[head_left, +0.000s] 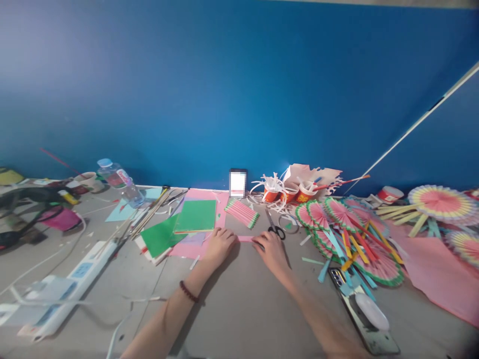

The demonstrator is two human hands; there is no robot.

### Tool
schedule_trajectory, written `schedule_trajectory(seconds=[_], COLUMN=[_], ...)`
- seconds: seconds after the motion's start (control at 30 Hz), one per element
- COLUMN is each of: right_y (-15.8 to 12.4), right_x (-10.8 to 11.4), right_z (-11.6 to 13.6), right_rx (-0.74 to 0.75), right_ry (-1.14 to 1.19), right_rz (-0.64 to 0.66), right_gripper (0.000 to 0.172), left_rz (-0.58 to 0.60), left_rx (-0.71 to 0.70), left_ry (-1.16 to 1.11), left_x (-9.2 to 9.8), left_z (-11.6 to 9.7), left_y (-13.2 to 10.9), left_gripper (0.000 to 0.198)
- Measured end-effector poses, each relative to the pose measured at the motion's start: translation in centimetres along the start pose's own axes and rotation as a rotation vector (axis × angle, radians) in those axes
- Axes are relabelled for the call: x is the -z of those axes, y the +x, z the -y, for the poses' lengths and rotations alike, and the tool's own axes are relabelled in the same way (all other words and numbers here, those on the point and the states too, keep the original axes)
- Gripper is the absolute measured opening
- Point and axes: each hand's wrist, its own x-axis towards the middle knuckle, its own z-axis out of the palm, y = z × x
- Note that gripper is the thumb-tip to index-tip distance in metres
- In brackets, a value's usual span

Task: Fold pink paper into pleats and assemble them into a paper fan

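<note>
In the head view, the pink strip [245, 239] lies on the worktop [243, 299] between the two hands, its long axis running nearly level from 9 to 3 o'clock. The left hand [222, 244] reaches in from 7 o'clock, its bent fingers over the strip's 9 o'clock end; the right hand [270, 247] comes from 5 o'clock, its curled fingers at the 3 o'clock end. I cannot tell whether either hand's fingers pinch the paper or only press it down.

Near the strip at 12 o'clock is a pleated pink piece [241, 213] with green ends, its long axis slanting from 10 to 4 o'clock. The scissors [276, 230] lie at 1 o'clock, just beyond the right hand, blades pointing to 11. Green paper [196, 216] sits at 10 o'clock, partly over a pink sheet [194, 193]. At 2 o'clock, well apart, pleated fans [342, 213] overlap in a pile.
</note>
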Motion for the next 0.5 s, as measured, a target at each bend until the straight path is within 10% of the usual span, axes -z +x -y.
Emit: schedule_trajectory(seconds=[0.5], right_y=[-0.3], right_x=[0.6], right_z=[-0.3], right_rx=[0.045], right_ry=[-0.001], right_rz=[-0.113], right_gripper=[0.016], left_rz=[-0.065], left_rx=[-0.125], left_ry=[0.041], left_x=[1.2], left_z=[-0.9], left_y=[-0.2], left_gripper=[0.006])
